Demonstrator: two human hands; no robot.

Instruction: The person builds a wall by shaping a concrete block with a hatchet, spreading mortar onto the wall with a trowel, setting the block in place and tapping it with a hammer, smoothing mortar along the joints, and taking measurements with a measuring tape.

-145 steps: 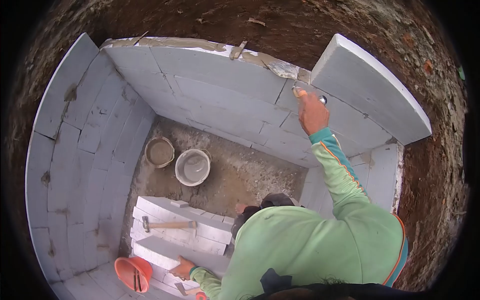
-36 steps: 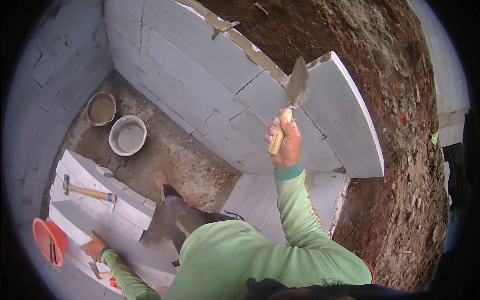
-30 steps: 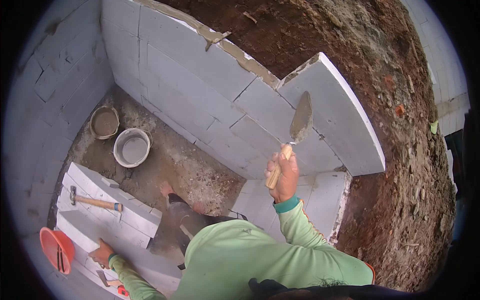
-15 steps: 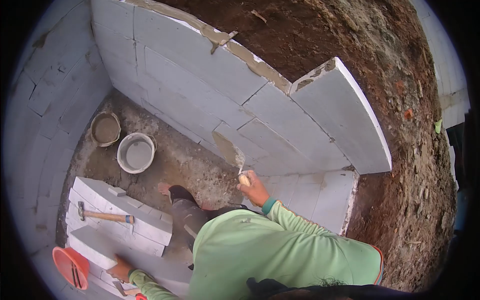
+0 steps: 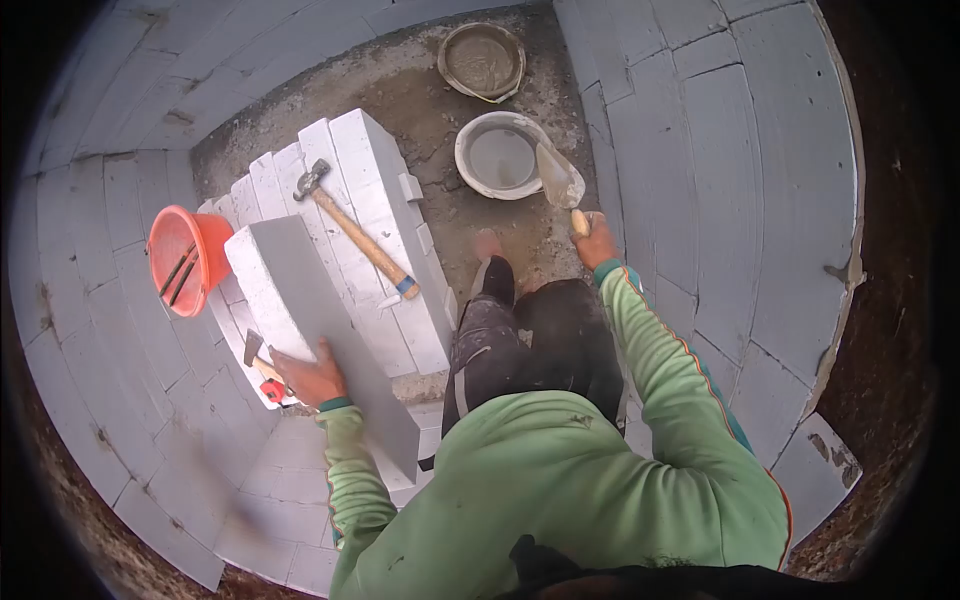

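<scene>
My right hand (image 5: 594,240) is closed round the wooden handle of a pointed trowel (image 5: 560,180). Grey mortar smears the trowel's blade, which overlaps the right rim of a white bucket (image 5: 462,160) in view. My left hand (image 5: 312,376) grips a light grey aerated concrete block (image 5: 335,315), with the thumb against its broad face. This block stands on edge on a stack of white blocks (image 5: 375,170). A hammer (image 5: 355,232) lies on the stack, and a hatchet-like tool (image 5: 256,352) and a red tape measure (image 5: 272,390) are beside my left hand.
An orange bucket (image 5: 212,245) holding two dark rods stands left of the stack. A second bucket (image 5: 520,70) with grey mortar sits on the dirt floor (image 5: 400,60). Block walls (image 5: 690,150) enclose the space, with soil (image 5: 900,350) beyond the right one.
My view has swung left, toward the stack and buckets. The trowel has moved from before the wall to beside the white bucket. My left hand stays on the block.
</scene>
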